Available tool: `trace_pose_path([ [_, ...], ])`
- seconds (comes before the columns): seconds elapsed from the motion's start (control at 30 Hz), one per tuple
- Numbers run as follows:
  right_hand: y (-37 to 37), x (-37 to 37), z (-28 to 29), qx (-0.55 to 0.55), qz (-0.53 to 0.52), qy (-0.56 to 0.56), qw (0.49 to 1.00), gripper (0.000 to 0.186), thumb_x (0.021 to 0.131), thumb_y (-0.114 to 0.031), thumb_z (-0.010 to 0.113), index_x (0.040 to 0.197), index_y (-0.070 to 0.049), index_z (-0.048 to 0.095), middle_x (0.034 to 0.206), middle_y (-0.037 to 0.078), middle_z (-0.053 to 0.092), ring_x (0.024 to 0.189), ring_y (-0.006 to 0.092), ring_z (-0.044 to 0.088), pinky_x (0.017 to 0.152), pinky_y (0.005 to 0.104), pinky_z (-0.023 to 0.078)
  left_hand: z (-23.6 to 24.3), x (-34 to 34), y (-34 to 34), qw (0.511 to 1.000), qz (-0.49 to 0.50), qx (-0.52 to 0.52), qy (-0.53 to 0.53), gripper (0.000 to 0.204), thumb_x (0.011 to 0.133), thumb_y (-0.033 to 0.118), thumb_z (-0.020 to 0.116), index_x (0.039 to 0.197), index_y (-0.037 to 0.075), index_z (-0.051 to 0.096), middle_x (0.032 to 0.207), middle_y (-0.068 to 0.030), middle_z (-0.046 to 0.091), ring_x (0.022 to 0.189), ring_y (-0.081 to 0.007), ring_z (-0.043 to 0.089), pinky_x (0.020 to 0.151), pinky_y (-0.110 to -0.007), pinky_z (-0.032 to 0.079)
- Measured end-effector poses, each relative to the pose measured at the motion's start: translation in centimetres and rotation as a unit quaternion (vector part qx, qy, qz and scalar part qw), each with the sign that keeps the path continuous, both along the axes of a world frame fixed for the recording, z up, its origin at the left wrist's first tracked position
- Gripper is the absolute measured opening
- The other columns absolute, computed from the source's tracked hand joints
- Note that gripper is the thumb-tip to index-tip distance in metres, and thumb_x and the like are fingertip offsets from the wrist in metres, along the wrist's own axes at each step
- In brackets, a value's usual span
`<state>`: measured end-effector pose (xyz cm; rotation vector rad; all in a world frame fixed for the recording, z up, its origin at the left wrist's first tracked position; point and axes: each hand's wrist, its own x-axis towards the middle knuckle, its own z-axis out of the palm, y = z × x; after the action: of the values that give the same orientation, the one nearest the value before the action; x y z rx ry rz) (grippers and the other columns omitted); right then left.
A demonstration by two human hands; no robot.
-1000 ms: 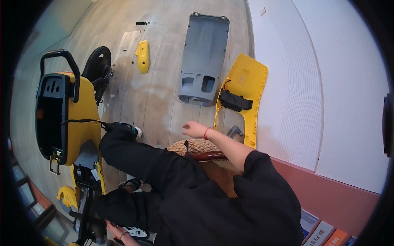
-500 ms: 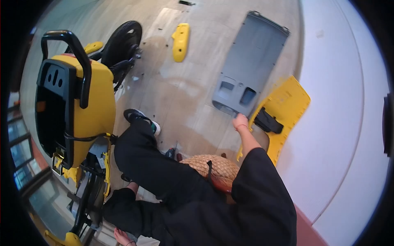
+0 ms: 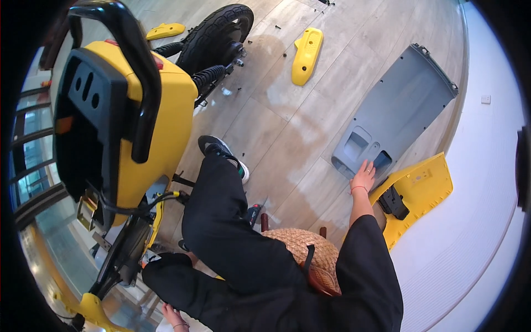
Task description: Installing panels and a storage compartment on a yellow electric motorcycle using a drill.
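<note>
My right hand (image 3: 363, 177) lies with fingers stretched out at the near edge of a grey plastic panel (image 3: 401, 99), which has two recesses at this end and rests on the floor. Beside that hand, to the right, a yellow curved body panel (image 3: 428, 180) shows its inner side, with a black part (image 3: 394, 203) on it. My left hand (image 3: 175, 318) hangs low at the lower left by my black-clad knee. Its visible fingers are loosely extended, with nothing seen in them. On my left stands a partly stripped yellow scooter (image 3: 160, 110) with a black grab rail.
A yellow trim piece (image 3: 307, 55) and another yellow piece (image 3: 166, 31) lie farther off, with several small dark bits scattered about. The scooter's rear wheel (image 3: 221, 39) is at the upper left. A woven stool (image 3: 304, 243) and a screwdriver-like tool (image 3: 254, 213) are near my legs. A white wall (image 3: 492, 144) bounds the right.
My right hand has gone from closed at the grey panel's edge to fingers spread there. The whole scene has shifted rightward in view as my head turned. My left hand stays low.
</note>
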<state>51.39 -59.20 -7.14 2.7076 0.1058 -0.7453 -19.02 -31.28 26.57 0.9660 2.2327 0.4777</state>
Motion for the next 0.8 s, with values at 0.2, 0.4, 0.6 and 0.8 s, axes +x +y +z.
trace_pose_path([
  [0.2,2.2,2.3,0.5,-0.025,0.210,0.021,0.977,0.068,0.081,0.001,0.050,0.142,-0.016,0.024,0.149,0.015,0.015,0.134,0.0398,0.021,0.099,0.0488,0.035,-2.5,0.0,2.0,0.974,-0.090,0.009,0.206,0.030,0.085,0.017,0.041,0.104,-0.003,0.049,0.098,-0.0139,0.055,0.088,-0.0221,0.054,0.082,-0.033,0.045],
  [0.4,6.6,4.4,5.4,0.008,0.146,0.001,0.989,0.065,0.078,-0.008,0.056,0.137,-0.012,0.031,0.149,0.020,0.012,0.132,0.0466,0.021,0.088,0.0509,0.045,-2.5,0.9,2.2,0.980,-0.078,0.046,0.175,0.034,0.087,0.021,0.038,0.107,-0.005,0.048,0.104,-0.0156,0.053,0.095,-0.0235,0.051,0.088,-0.034,0.040],
  [0.6,7.7,9.5,14.2,0.154,0.082,-0.057,0.983,0.039,0.077,-0.009,0.051,0.116,-0.005,0.047,0.122,0.013,0.052,0.106,0.0372,0.053,0.082,0.0461,0.048,-4.6,-1.7,-0.4,0.978,-0.085,0.088,0.170,0.042,0.091,0.026,0.036,0.117,-0.006,0.045,0.114,-0.0174,0.050,0.106,-0.0269,0.047,0.095,-0.035,0.035],
  [0.8,1.6,19.3,21.7,0.265,0.182,-0.144,0.936,0.037,0.072,-0.013,0.048,0.105,-0.001,0.061,0.095,0.022,0.064,0.087,0.0346,0.062,0.078,0.0421,0.048,-1.5,6.7,-1.3,0.987,0.005,0.148,-0.063,0.035,0.083,0.013,0.044,0.113,-0.004,0.051,0.101,-0.0135,0.056,0.090,-0.0212,0.055,0.082,-0.033,0.045],
])
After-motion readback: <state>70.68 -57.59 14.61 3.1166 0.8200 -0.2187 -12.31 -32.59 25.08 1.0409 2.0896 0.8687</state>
